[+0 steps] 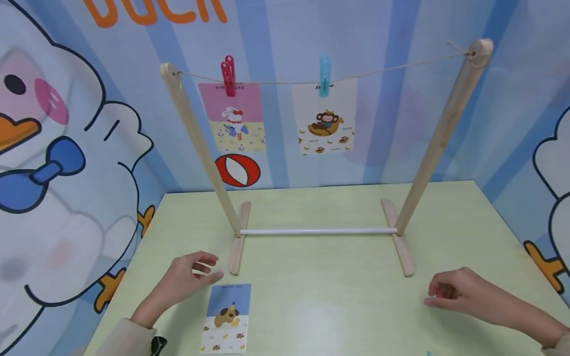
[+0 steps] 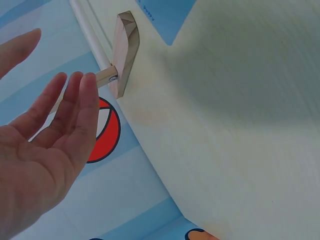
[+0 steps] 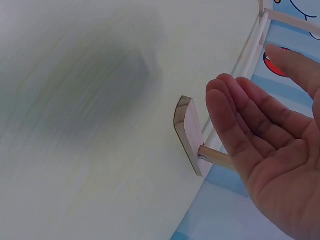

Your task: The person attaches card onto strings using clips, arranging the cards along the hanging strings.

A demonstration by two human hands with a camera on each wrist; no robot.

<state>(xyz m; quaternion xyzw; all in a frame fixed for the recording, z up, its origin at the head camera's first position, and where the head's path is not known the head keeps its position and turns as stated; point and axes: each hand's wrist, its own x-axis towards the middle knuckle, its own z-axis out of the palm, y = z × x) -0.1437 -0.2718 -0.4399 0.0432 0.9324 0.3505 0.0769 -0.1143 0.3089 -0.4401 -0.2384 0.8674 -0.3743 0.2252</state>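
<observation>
My left hand (image 1: 189, 274) hovers above the table, just over the top edge of a card (image 1: 226, 319) with a blue upper part and a brown dog. Its fingers are loosely bent and hold nothing. On the right side, my right hand (image 1: 460, 296) is also raised over the table, relaxed and holding nothing. Behind them stands a wooden frame with a string (image 1: 392, 66) between two posts. A red clothespin (image 1: 228, 76) holds a pink and yellow rabbit card (image 1: 236, 118) on the string. A blue clothespin (image 1: 325, 76) holds a white monkey card (image 1: 325, 123) beside it.
The frame's left post (image 1: 202, 148) and right post (image 1: 441, 138) rise from flat wooden feet, joined by a white rod (image 1: 318, 231) low over the table (image 1: 329, 287). A small blue tip (image 1: 429, 353) shows at the bottom edge. A printed duck backdrop (image 1: 294, 29) surrounds the table.
</observation>
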